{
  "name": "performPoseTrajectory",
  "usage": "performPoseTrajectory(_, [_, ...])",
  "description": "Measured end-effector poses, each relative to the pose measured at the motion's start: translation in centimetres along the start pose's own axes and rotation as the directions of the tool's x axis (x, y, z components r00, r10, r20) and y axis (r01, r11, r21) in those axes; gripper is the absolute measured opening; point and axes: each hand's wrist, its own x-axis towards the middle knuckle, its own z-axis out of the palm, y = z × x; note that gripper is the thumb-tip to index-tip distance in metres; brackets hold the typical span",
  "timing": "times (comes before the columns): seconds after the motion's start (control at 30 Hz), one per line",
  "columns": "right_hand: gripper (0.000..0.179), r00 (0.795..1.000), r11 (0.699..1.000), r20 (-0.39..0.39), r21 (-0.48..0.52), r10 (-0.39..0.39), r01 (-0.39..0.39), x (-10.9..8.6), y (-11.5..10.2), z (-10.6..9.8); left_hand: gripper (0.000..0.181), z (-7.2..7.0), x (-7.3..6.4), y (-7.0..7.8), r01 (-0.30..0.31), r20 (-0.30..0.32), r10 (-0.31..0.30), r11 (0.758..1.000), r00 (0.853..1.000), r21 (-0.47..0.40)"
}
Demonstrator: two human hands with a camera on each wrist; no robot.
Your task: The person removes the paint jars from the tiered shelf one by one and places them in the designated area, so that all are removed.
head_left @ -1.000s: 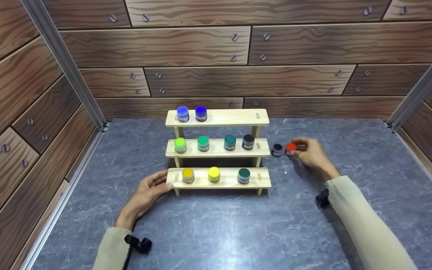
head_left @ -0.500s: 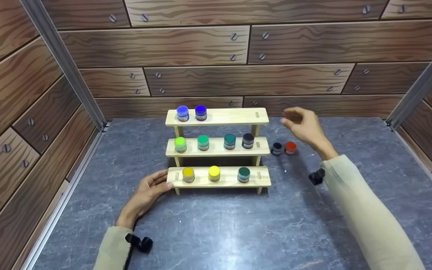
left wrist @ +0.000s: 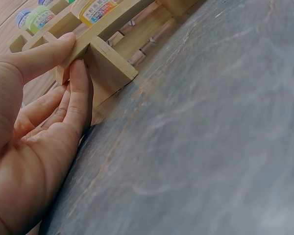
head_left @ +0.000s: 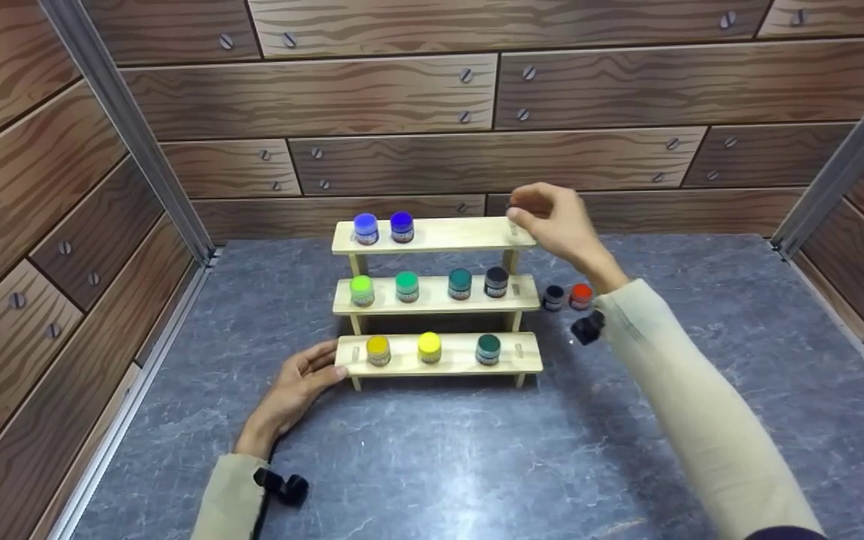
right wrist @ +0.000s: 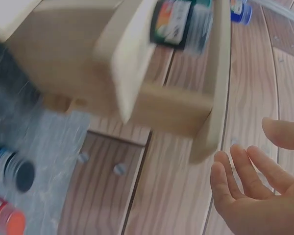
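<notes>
A three-tier wooden display stand (head_left: pixel 432 365) holds small paint jars. Its bottom tier carries an ochre jar (head_left: pixel 378 350), a yellow jar (head_left: pixel 429 347) and a dark green jar (head_left: pixel 487 349). My left hand (head_left: pixel 298 390) pinches the left end of that tier, thumb on top and fingers beneath, as the left wrist view shows. Near the top tier's right end is my right hand (head_left: pixel 558 225). In the right wrist view, this hand (right wrist: pixel 264 191) has loosely bent fingers, with nothing visible between them and the thumb.
Two blue jars, one of them dark blue (head_left: pixel 402 226), stand on the top tier's left. Several jars line the middle tier, including a black one (head_left: pixel 496 282). Right of the stand, a black jar (head_left: pixel 553 298) and a red jar (head_left: pixel 581 296) sit on the grey tabletop (head_left: pixel 432 450).
My right hand has let go of the red jar, risen, and moved left to the top tier's right end. My left hand keeps its hold on the stand.
</notes>
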Motion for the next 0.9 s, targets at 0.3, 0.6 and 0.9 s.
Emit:
performPoseTrajectory(0.3, [0.043,0.997,1.000,0.083,-0.004,-0.007,0.007,0.9,-2.7,3.4,0.074,0.0,0.0,0.1,-0.010,0.008,0.010,1.000,1.000,-0.005])
performPoseTrajectory(0.6, [0.041,0.991,0.999,0.130,0.041,-0.033,0.028,1.4,-4.3,7.6,0.073,0.0,-0.4,0.0,-0.015,0.005,0.015,1.000,1.000,0.001])
performPoseTrajectory(0.9, [0.043,0.985,0.998,0.169,0.055,-0.039,0.030,2.1,-5.5,10.2,0.072,0.1,0.0,0.0,-0.022,0.008,0.022,1.000,1.000,-0.010])
